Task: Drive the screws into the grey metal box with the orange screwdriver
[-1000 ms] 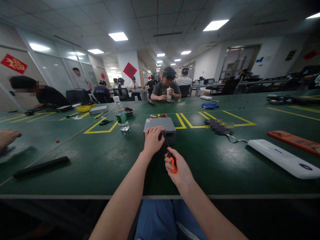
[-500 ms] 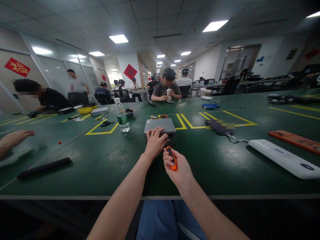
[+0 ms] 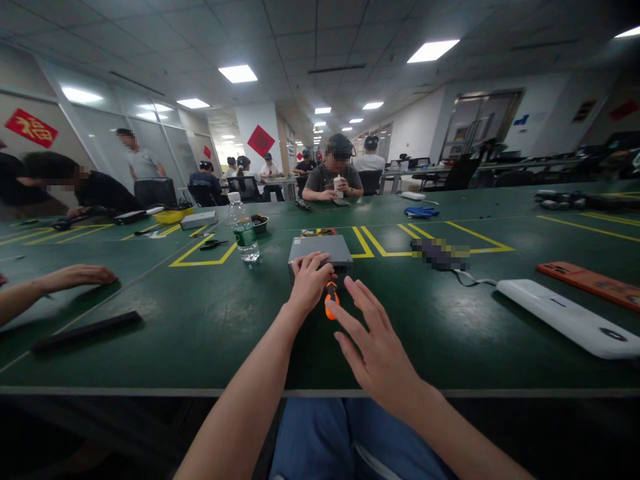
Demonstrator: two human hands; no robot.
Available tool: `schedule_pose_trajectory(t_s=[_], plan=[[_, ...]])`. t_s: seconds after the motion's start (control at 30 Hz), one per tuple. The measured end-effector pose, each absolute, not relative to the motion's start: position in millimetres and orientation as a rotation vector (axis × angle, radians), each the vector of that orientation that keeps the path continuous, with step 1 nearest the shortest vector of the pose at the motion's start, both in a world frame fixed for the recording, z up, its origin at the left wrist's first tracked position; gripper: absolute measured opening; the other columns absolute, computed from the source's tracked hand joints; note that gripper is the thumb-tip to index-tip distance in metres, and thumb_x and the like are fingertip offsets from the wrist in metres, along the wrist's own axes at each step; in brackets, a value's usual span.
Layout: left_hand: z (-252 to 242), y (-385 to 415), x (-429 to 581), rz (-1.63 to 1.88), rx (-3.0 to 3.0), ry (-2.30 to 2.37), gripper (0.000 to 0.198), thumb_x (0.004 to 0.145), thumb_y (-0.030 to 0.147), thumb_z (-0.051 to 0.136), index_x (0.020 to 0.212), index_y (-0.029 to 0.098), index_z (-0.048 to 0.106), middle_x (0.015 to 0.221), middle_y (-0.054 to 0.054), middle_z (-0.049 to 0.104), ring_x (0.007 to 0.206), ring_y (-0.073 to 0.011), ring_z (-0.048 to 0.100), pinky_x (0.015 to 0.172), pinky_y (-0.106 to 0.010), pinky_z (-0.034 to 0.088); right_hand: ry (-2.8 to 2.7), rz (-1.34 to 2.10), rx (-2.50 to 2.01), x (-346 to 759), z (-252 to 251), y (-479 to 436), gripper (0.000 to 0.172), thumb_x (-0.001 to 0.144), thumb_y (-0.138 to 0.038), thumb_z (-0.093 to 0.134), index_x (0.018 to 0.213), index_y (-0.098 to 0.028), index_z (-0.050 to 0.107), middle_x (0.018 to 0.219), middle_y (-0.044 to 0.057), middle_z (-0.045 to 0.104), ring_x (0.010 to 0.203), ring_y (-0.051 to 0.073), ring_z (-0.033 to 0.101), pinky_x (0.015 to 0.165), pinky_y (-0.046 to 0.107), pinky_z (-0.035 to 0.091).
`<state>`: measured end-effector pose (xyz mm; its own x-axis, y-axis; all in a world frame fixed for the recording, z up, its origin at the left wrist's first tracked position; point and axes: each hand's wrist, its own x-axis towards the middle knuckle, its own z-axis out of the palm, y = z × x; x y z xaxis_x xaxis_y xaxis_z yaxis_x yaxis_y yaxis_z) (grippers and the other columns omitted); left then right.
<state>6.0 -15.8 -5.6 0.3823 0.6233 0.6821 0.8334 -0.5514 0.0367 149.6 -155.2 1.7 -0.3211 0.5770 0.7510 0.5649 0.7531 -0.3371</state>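
Observation:
A grey metal box that looks like a computer power supply point(image 3: 327, 248) sits on the green table in front of me, coloured wires showing behind it. My left hand point(image 3: 309, 283) is bent over its near top edge, fingers on the lid and thumb near the front face. An orange-and-black screwdriver point(image 3: 331, 301) points at that front face, its handle towards me; the tip is hidden by my left hand. Right beside the handle, my right hand point(image 3: 373, 337) is open with fingers spread; whether a fingertip touches the handle I cannot tell.
A water bottle point(image 3: 245, 233) stands left of the box. A black bar point(image 3: 90, 331) lies at the left, near another person's hand point(image 3: 83, 275). To the right are a white power bank point(image 3: 565, 317) with a cable and an orange phone case point(image 3: 590, 283). Blue gloves point(image 3: 421, 212) lie farther back.
My right hand has opened off the screwdriver handle and spread its fingers. The screwdriver now sits closer to the box. The other person's hand at the left has come down onto the table.

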Motion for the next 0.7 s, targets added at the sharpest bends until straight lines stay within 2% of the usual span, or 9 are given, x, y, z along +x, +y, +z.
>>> schedule_pose_trajectory(t_s=[0.03, 0.13, 0.23, 0.33, 0.5, 0.7], plan=[[-6, -16, 6, -0.949, -2.331, -1.274, 0.011, 0.085, 0.032, 0.050, 0.087, 0.027, 0.060, 0.126, 0.001, 0.052, 0.121, -0.0209, 0.038, 0.094, -0.043, 0.024, -2.107, -0.038, -0.821, 153, 5, -151, 0.053, 0.082, -0.004, 0.041, 0.128, -0.031, 0.042, 0.145, 0.003, 0.023, 0.134, 0.026, 0.017, 0.105, 0.051, 0.027], [-7, -15, 6, -0.957, -2.342, -1.276, 0.010, 0.084, 0.031, 0.051, 0.086, 0.027, 0.060, 0.125, 0.001, 0.053, 0.122, -0.0211, 0.038, 0.094, -0.043, 0.023, -2.284, -0.047, -0.724, 163, 14, -132, 0.057, 0.081, 0.000, 0.038, 0.127, -0.032, 0.042, 0.140, 0.002, 0.035, 0.131, 0.023, 0.026, 0.104, 0.049, 0.030], [-7, -15, 6, -0.970, -2.353, -1.278, 0.010, 0.084, 0.031, 0.051, 0.086, 0.028, 0.060, 0.124, 0.002, 0.053, 0.121, -0.0209, 0.038, 0.095, -0.042, 0.024, -2.354, 0.011, -0.577, 171, 16, -116, 0.045, 0.083, -0.006, 0.045, 0.119, -0.033, 0.051, 0.133, 0.002, 0.045, 0.125, 0.021, 0.038, 0.102, 0.045, 0.034], [-5, -17, 7, -0.999, -2.355, -1.277, 0.011, 0.084, 0.028, 0.050, 0.092, 0.028, 0.058, 0.123, 0.001, 0.054, 0.120, -0.0204, 0.039, 0.095, -0.041, 0.024, -2.265, 0.053, -0.543, 174, 13, -106, 0.036, 0.079, -0.008, 0.052, 0.106, -0.031, 0.060, 0.116, 0.002, 0.059, 0.114, 0.018, 0.050, 0.098, 0.039, 0.040], [-2, -20, 10, -1.039, -2.341, -1.338, 0.037, 0.080, 0.018, 0.049, 0.116, 0.028, 0.047, 0.118, -0.002, 0.056, 0.117, -0.0210, 0.041, 0.094, -0.041, 0.025, -2.198, 0.137, -0.457, 172, 3, -97, 0.032, 0.074, -0.009, 0.061, 0.096, -0.033, 0.064, 0.107, -0.001, 0.063, 0.105, 0.015, 0.057, 0.093, 0.034, 0.044], [-2, -22, 12, -1.038, -2.306, -1.377, 0.038, 0.078, 0.015, 0.048, 0.112, 0.029, 0.051, 0.121, 0.000, 0.055, 0.116, -0.0203, 0.042, 0.096, -0.040, 0.024, -2.252, -0.663, -0.343, 168, -2, -90, 0.031, 0.079, -0.012, 0.055, 0.107, -0.024, 0.058, 0.114, 0.009, 0.057, 0.112, 0.023, 0.051, 0.088, 0.036, 0.048]])
